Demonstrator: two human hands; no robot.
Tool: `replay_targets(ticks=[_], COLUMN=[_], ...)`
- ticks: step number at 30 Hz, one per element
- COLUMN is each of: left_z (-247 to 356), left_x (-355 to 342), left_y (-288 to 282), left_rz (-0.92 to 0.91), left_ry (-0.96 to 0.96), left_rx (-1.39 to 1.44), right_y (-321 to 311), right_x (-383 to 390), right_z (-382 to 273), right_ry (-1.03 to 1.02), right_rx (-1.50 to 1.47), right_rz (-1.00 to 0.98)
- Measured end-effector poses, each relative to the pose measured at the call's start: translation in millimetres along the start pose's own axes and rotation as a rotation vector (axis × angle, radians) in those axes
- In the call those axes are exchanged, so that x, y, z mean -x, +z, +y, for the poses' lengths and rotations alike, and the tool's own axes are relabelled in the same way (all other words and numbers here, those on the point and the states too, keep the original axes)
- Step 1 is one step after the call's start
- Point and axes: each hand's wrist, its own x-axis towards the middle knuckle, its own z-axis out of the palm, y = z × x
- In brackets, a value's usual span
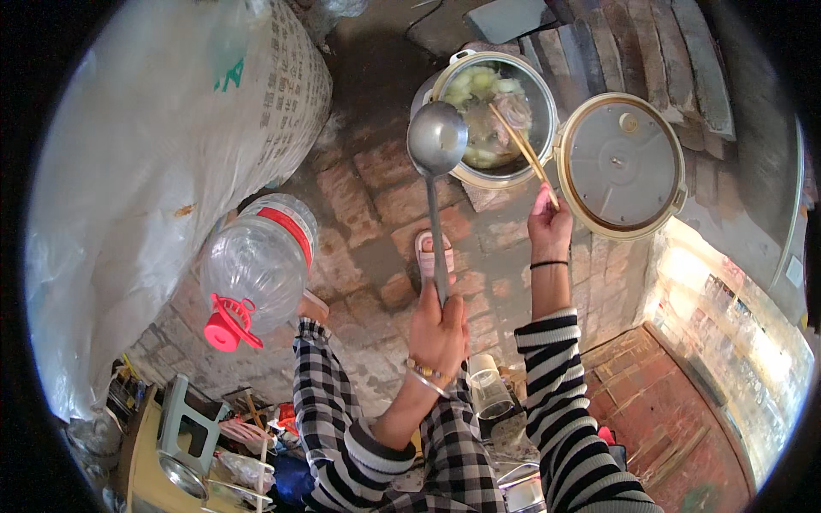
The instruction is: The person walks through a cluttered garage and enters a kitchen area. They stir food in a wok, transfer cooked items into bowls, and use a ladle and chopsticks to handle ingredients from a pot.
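My left hand (436, 332) is closed round the handle of a metal ladle (437, 138). The ladle's bowl hangs at the left rim of an open cooker pot (544, 162). Between the fingers of my right hand (549, 224) is a pair of wooden chopsticks (528, 156), their tips down in the pot. Inside lies a piece of meat (513, 111) among pale green vegetable chunks (477, 84) in broth. The chopstick tips reach the meat; whether they grip it I cannot tell. The hinged lid (611, 162) stands swung open to the pot's right.
A large clear plastic bottle (256, 265) with a red cap stands on the brick floor (351, 205) at the left. Behind it bulges a big white plastic sack (197, 111). Stacked grey slabs (641, 60) lie beyond the lid. A pale green stool (184, 427) is at the lower left.
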Motion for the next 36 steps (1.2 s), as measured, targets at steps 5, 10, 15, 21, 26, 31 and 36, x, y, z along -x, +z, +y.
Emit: replay_targets(ticks=[5, 10, 15, 21, 26, 31, 36], left_z=[17.3, 19.0, 19.6, 17.8, 12.2, -4.5, -12.7], left_x=[-22.6, -39.8, -44.8, -31.0, 2.2, 21.9, 30.8], left_y=[16.8, 14.1, -1.9, -23.1, -57.2, -90.2, -108.8], left_rz=[-0.159, -0.340, -0.380, -0.391, -0.255, -0.196, -0.212], left_ry=[-0.151, -0.183, -0.182, -0.157, -0.137, -0.190, -0.140], left_rx=[0.201, 0.350, 0.337, 0.326, 0.222, 0.277, 0.364], right_y=[32.6, 61.0, 69.5, 87.7, 116.7, 151.2, 132.0], right_x=[52.8, 96.8, 121.7, 97.1, 24.0, -25.1, -15.3], right_z=[7.0, -10.4, -46.0, -55.1, -7.5, 38.6, 51.6], right_ry=[-0.295, -0.509, -0.712, -0.679, -0.653, -0.854, -0.857], right_rx=[0.316, 0.680, 0.738, 0.848, 1.043, 1.513, 1.725], right_rz=[-0.132, -0.196, -0.170, -0.215, -0.562, -0.774, -0.910])
